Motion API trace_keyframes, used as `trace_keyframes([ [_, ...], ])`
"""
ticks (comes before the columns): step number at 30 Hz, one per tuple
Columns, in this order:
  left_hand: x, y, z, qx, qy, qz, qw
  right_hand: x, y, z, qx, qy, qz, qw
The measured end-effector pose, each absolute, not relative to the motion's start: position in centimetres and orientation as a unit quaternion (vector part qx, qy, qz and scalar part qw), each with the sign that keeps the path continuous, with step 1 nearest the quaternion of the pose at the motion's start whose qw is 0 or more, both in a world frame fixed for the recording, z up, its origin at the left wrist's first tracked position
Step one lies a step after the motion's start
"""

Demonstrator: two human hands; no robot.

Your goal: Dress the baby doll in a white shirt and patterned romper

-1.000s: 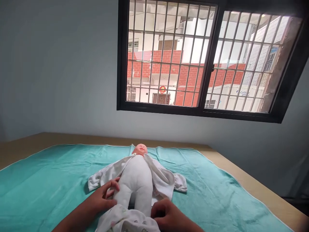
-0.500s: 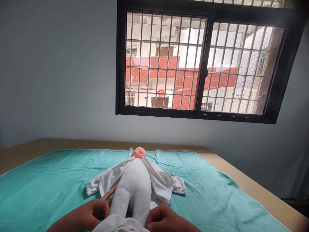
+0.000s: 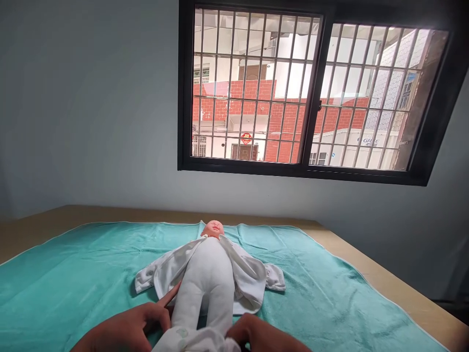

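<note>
Head view: both hands at the white pants on a doll's lower legs

A doll point(image 3: 208, 271) lies on its back over the middle of a green cloth point(image 3: 88, 274), which is spread on a wooden tabletop point(image 3: 366, 266). Its head is close to the tabletop's far edge, and its legs point toward the near side. A white jacket point(image 3: 249, 274) is open under the doll, one sleeve reaching toward the tabletop's left edge and the other toward its right edge.

White pants point(image 3: 190, 340) with a small print are bunched around the lower legs. The left hand point(image 3: 128, 327) is beside them, index finger stretched along the doll's leg and the other fingers bent; whether it grips the fabric, I cannot tell. The right hand point(image 3: 260, 335), fingers curled, pinches the pants on the side toward the tabletop's right edge.

Bare wood shows along the far edge and right edge of the tabletop. Beyond the far edge stands a gray wall point(image 3: 88, 107) with a barred, black-framed window point(image 3: 311, 98).
</note>
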State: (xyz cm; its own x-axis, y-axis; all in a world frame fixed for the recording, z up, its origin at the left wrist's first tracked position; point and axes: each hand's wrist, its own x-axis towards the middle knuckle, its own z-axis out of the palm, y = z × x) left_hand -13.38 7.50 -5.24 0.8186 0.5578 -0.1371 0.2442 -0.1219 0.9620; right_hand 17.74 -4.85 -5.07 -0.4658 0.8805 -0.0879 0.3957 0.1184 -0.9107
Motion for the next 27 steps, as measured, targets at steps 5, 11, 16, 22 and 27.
trace_keyframes([
  [5,-12.1,7.1,-5.0,0.758,0.265,0.138,0.580,15.7,-3.9,-5.3,-0.486,-0.684,0.261,0.477],
  [11,-8.2,6.8,-6.7,0.728,0.345,0.323,0.497,16.6,-2.9,-8.1,-0.553,-0.628,0.149,0.526],
  [16,-6.4,5.9,-8.4,0.768,0.346,0.383,0.379,16.7,-2.5,-9.8,-0.540,-0.593,0.202,0.562],
  [22,-5.8,5.2,-8.4,0.881,0.202,0.274,0.329,17.1,-2.8,-10.1,-0.514,-0.675,0.107,0.518],
  [27,-6.7,4.0,-6.0,0.850,0.221,0.204,0.432,17.7,-3.1,-9.9,-0.496,-0.719,0.087,0.480],
])
